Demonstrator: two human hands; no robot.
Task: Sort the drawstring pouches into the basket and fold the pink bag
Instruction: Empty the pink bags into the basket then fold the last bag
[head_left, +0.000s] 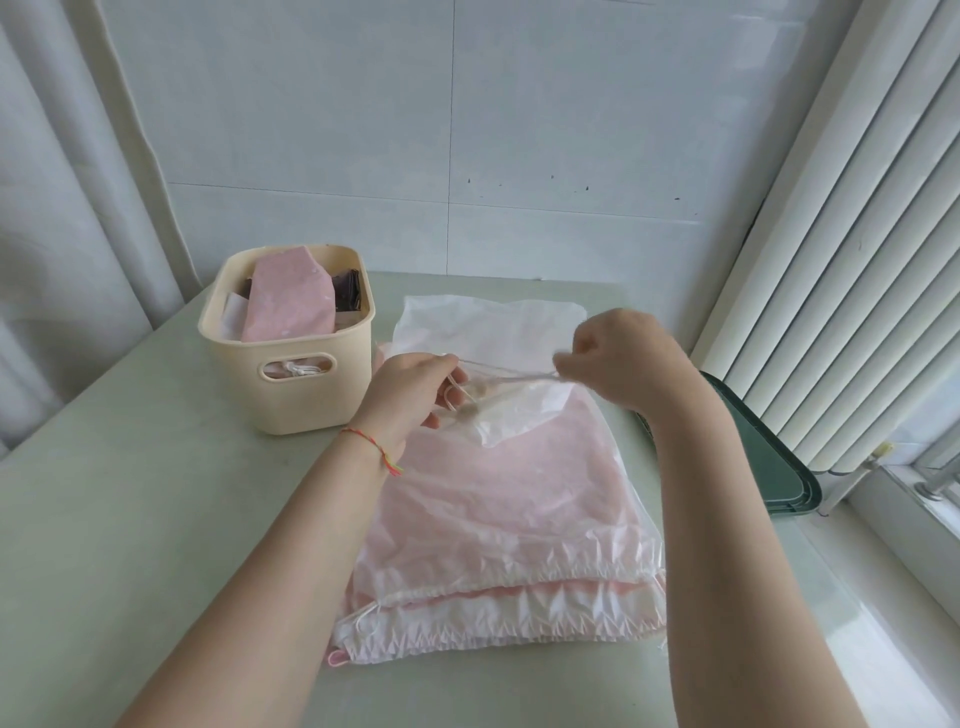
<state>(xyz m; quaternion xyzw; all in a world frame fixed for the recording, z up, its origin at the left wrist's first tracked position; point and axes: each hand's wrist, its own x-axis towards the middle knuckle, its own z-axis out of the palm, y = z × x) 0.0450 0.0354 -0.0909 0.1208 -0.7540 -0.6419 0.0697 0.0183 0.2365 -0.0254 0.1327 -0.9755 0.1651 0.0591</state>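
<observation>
A small translucent white drawstring pouch (511, 410) hangs just above the stack, its cord (506, 375) stretched between my hands. My left hand (410, 395) pinches the cord's left end and touches the pouch's mouth. My right hand (618, 358) pinches the cord's right end, fingers curled. Below lies a pile of large pink and white drawstring bags (509, 525), gathered mouths toward me. The cream basket (291, 384) stands at the left and holds a folded pink pouch (288, 301) with darker and white pieces behind it.
The pale green table (130, 519) runs to a white tiled wall at the back. Stacked dark green trays (769, 457) lie at the right edge beside the white blinds (841, 260) and a window sill. A curtain hangs at the left.
</observation>
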